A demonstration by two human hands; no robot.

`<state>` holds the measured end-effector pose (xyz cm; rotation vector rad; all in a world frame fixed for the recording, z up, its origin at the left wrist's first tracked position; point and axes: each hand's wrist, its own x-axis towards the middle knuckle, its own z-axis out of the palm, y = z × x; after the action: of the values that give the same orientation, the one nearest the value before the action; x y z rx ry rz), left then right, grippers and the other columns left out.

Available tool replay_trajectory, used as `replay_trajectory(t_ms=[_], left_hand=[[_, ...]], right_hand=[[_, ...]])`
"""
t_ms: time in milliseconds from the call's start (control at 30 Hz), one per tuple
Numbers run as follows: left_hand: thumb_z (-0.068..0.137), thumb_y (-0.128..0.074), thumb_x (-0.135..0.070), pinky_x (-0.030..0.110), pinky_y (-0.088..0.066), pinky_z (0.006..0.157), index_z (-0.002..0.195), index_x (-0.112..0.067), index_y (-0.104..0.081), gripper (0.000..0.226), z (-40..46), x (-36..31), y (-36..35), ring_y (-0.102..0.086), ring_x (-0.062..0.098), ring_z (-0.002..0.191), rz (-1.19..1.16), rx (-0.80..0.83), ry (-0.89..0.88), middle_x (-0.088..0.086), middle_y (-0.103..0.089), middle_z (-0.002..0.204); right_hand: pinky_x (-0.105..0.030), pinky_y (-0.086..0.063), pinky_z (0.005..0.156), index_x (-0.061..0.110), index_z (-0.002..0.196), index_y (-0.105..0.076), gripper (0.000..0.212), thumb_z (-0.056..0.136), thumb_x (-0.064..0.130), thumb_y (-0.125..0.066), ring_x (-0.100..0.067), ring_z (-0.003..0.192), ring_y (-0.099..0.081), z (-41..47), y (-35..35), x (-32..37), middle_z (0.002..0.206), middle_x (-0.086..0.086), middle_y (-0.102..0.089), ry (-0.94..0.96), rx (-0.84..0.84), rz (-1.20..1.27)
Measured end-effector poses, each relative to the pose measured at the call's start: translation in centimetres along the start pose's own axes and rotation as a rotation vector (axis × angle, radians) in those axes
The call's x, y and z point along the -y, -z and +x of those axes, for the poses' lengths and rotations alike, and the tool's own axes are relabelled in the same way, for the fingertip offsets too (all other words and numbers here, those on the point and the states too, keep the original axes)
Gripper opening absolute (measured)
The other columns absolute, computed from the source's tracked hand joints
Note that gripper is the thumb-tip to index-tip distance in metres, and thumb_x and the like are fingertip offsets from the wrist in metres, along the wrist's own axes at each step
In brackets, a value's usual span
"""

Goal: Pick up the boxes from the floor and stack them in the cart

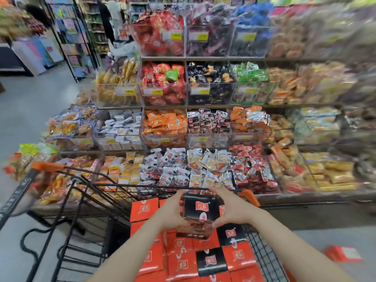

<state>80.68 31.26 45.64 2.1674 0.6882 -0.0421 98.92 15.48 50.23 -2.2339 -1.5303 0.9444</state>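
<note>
Arms reach forward over the shopping cart (262, 253); left hand (173, 212) and right hand (234, 208) curl their fingers round a black box (200, 210), held above orange boxes (183, 259) stacked inside. One orange box (343, 254) lies on the floor, right. Snack shelves (203, 106) stand just ahead.

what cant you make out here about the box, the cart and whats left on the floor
Head view:
- Black box: sides covered by left hand and right hand.
- Cart: depth hidden under stacked boxes.
- Floor box: blurred, print unreadable.
- Right-hand shelves: motion blur.
</note>
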Motion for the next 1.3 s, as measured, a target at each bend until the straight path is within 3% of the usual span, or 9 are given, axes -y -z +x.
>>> replay_trajectory(t_ms=[133,233,433,533,667,833,1000,1133,1300], left_hand=[[0.061,-0.085,-0.027,0.013,-0.04,0.083,0.129,-0.028,-0.029,0.089,-0.2,0.2,-2.6,-0.049,0.004,0.105,-0.017,0.034,0.001,-0.015,-0.049,0.118],[0.06,-0.086,-0.036,0.015,-0.034,0.098,0.141,-0.023,-0.027,0.101,-1.0,1.3,-4.0,-0.044,0.009,0.124,-0.045,0.015,0.013,-0.011,-0.044,0.134],[0.056,-0.047,-0.091,0.029,-0.027,0.113,0.146,-0.022,-0.026,0.116,-4.2,8.9,-4.1,-0.036,0.015,0.134,0.074,-0.016,0.138,0.0,-0.04,0.145],[0.079,-0.047,-0.068,0.023,-0.016,0.115,0.148,-0.019,-0.024,0.087,-6.7,12.9,-4.0,-0.023,0.016,0.142,0.147,-0.078,0.218,0.001,-0.028,0.152],[0.085,-0.049,-0.051,0.022,-0.018,0.114,0.15,-0.022,-0.019,0.077,-8.1,15.8,-4.2,-0.015,0.014,0.144,0.226,-0.089,0.275,-0.003,-0.016,0.156],[0.081,-0.033,-0.055,0.036,-0.018,0.119,0.151,-0.019,-0.016,0.081,-7.9,17.2,-5.8,-0.013,0.021,0.145,0.315,-0.124,0.282,-0.002,-0.012,0.157],[0.085,-0.043,-0.052,0.045,-0.03,0.111,0.149,-0.024,-0.022,0.073,-7.5,16.8,-4.9,-0.021,0.019,0.141,0.412,-0.072,0.309,-0.005,-0.019,0.155],[0.088,-0.05,-0.047,0.04,-0.039,0.101,0.141,-0.024,-0.037,0.059,-5.4,14.7,-1.7,-0.045,0.021,0.126,0.483,-0.025,0.273,-0.001,-0.045,0.14],[0.089,-0.052,-0.05,0.034,-0.039,0.103,0.136,-0.018,-0.045,0.057,-0.3,8.0,2.4,-0.045,0.021,0.127,0.482,-0.106,0.035,0.002,-0.048,0.136]], right_hand=[[-0.043,-0.029,0.113,0.027,0.151,-0.009,0.109,0.068,0.039,-0.079,-0.027,0.142,-0.019,0.8,-2.0,-0.9,0.155,0.001,-0.017,-0.036,0.091,-0.242],[-0.041,-0.043,0.101,0.021,0.149,-0.017,0.106,0.063,0.036,-0.079,-0.029,0.13,-0.036,1.7,-3.7,-1.6,0.143,-0.003,-0.031,-0.054,0.079,-0.307],[-0.037,-0.045,0.094,0.016,0.142,-0.026,0.1,0.06,0.035,-0.079,-0.025,0.121,-0.042,4.4,-7.6,-2.1,0.135,-0.003,-0.035,0.018,0.107,-0.378],[-0.037,-0.043,0.097,0.017,0.144,-0.024,0.097,0.065,0.041,-0.076,-0.023,0.122,-0.038,6.5,-10.0,-1.1,0.136,-0.002,-0.035,0.099,0.105,-0.36],[-0.036,-0.033,0.108,0.017,0.147,-0.021,0.094,0.073,0.04,-0.073,-0.023,0.134,-0.032,9.7,-13.6,0.7,0.147,-0.002,-0.03,0.204,0.062,-0.4],[-0.039,-0.021,0.116,0.017,0.149,-0.022,0.091,0.077,0.042,-0.072,-0.025,0.144,-0.017,11.1,-17.0,-0.4,0.155,-0.004,-0.023,0.192,0.003,-0.563],[-0.038,-0.021,0.117,0.019,0.15,-0.016,0.095,0.077,0.048,-0.07,-0.023,0.144,-0.013,10.9,-16.2,-0.1,0.155,-0.001,-0.017,0.187,0.045,-0.561],[-0.039,-0.028,0.113,0.022,0.15,-0.02,0.088,0.079,0.039,-0.07,-0.022,0.142,-0.021,10.6,-12.9,1.2,0.157,0.001,-0.016,0.116,0.196,-0.453],[-0.04,-0.043,0.101,0.024,0.146,-0.028,0.063,0.089,0.027,-0.055,-0.022,0.137,-0.032,5.8,-6.6,0.2,0.152,-0.001,-0.026,-0.07,-0.038,-0.39]])
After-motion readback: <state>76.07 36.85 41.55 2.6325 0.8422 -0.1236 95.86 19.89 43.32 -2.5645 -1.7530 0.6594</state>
